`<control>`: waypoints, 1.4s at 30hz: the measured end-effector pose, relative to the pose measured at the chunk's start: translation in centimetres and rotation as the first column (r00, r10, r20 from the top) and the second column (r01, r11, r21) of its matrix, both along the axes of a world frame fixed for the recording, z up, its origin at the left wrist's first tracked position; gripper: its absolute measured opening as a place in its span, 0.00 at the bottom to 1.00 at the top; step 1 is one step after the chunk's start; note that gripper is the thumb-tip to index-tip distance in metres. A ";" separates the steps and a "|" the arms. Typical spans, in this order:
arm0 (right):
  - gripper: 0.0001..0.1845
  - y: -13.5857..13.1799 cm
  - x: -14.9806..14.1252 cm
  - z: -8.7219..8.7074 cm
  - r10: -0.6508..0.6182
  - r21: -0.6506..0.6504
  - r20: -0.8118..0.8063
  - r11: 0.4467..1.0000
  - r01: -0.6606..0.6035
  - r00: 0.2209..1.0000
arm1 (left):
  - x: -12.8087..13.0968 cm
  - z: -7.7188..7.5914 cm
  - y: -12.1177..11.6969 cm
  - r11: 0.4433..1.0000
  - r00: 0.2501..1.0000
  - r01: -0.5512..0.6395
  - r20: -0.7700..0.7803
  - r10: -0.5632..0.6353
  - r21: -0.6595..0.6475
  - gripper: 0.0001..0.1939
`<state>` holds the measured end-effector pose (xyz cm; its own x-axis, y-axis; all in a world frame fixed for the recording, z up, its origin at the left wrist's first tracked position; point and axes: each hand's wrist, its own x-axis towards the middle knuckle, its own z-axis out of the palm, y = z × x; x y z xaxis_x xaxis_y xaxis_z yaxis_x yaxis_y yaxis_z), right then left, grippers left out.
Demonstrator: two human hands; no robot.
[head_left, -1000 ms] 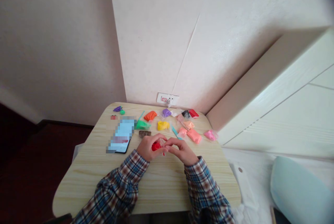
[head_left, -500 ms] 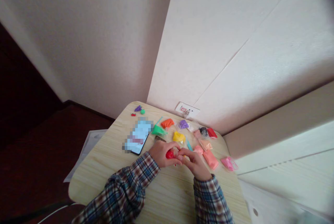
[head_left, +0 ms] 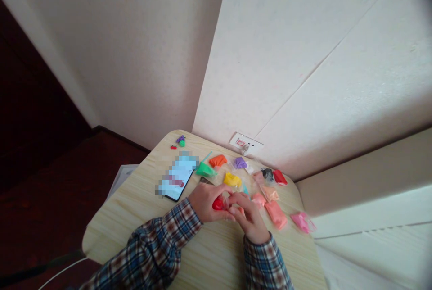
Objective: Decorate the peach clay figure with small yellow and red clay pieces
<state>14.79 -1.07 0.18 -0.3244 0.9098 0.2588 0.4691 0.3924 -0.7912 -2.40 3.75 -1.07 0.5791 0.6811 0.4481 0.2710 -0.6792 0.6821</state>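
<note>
Above the wooden table, my left hand (head_left: 203, 201) is wrapped round a small bag of red clay (head_left: 218, 203). Red shows between its thumb and fingers, with clear plastic at the right side. My right hand (head_left: 250, 219) meets it from the right, its thumb and fingertips closed on the bag's clear end. Both plaid sleeves come up from the bottom of the view. Just behind the hands lie a bag of yellow clay (head_left: 232, 180) and a dark flat piece (head_left: 205, 182), partly covered by my left hand.
Left of the hands, a phone (head_left: 177, 177) lies lit on the table (head_left: 141, 218). Small purple grapes (head_left: 181, 138), a green ball (head_left: 182, 143) and a red piece (head_left: 173, 147) sit at the far corner. Several clay bags, including green (head_left: 205, 169) and salmon (head_left: 276, 214), spread behind and right.
The view has shifted slightly. My right fingers have changed their hold and spread a little at the bag's end, and more of the red clay shows in my left hand.
</note>
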 end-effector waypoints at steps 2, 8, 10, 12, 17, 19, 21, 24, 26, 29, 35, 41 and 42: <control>0.20 -0.2 -0.2 0.2 0.004 0.040 -0.003 0.999 -0.004 1.000 | 0.0 0.2 -0.2 0.999 1.000 -0.001 -0.007 0.002 0.033 0.30; 0.19 -0.2 -0.6 -0.4 -0.079 0.031 -0.096 0.996 0.082 0.992 | -0.1 0.3 -0.1 1.000 1.000 0.007 -0.025 -0.007 0.020 0.26; 0.20 -0.1 -0.6 -0.9 -0.089 0.025 -0.128 0.995 0.093 0.988 | -0.1 0.1 0.1 1.000 1.000 0.012 -0.015 -0.011 0.021 0.28; 0.22 0.0 -0.6 -1.2 -0.092 0.028 -0.141 0.995 0.097 0.986 | -0.1 0.0 0.2 0.999 1.000 0.018 -0.002 -0.018 0.031 0.29; 0.22 0.0 -0.5 -1.4 -0.110 0.016 -0.138 0.993 0.113 0.984 | -0.1 0.3 0.1 1.000 0.999 0.025 -0.036 -0.025 0.011 0.27; 0.20 -0.1 -0.5 -1.3 -0.117 0.003 -0.119 0.993 0.118 0.986 | -0.1 0.4 0.1 1.000 0.998 0.026 -0.049 -0.026 -0.004 0.27; 0.19 -0.2 -0.4 -1.1 -0.112 -0.001 -0.105 0.994 0.113 0.988 | -0.1 0.4 0.1 0.999 0.999 0.035 -0.039 -0.035 -0.013 0.26; 0.20 -0.3 -0.4 -0.7 -0.089 0.007 -0.103 0.996 0.090 0.991 | 0.0 0.1 0.2 0.999 0.999 0.036 -0.028 -0.037 -0.010 0.27; 0.20 -0.2 -0.4 -0.6 -0.084 0.013 -0.102 0.996 0.086 0.991 | 0.0 0.0 0.3 0.999 0.999 0.036 -0.033 -0.036 -0.006 0.27; 0.21 -0.2 -0.5 -0.5 -0.083 0.009 -0.092 0.996 0.085 0.992 | -0.1 0.0 0.2 0.999 0.998 0.032 -0.045 -0.033 -0.016 0.26; 0.21 0.1 -0.4 -0.7 -0.073 0.014 -0.122 0.997 0.075 0.990 | -0.3 0.0 0.3 1.000 0.999 0.027 -0.045 -0.026 0.000 0.27; 0.22 0.2 -0.3 -0.8 -0.067 0.022 -0.149 0.997 0.071 0.987 | -0.3 0.0 0.3 1.000 0.999 0.020 -0.031 -0.021 -0.014 0.27; 0.22 0.3 -0.3 -0.8 -0.062 0.025 -0.154 0.997 0.066 0.986 | -0.3 0.1 0.3 1.000 0.999 0.022 -0.027 -0.022 -0.013 0.27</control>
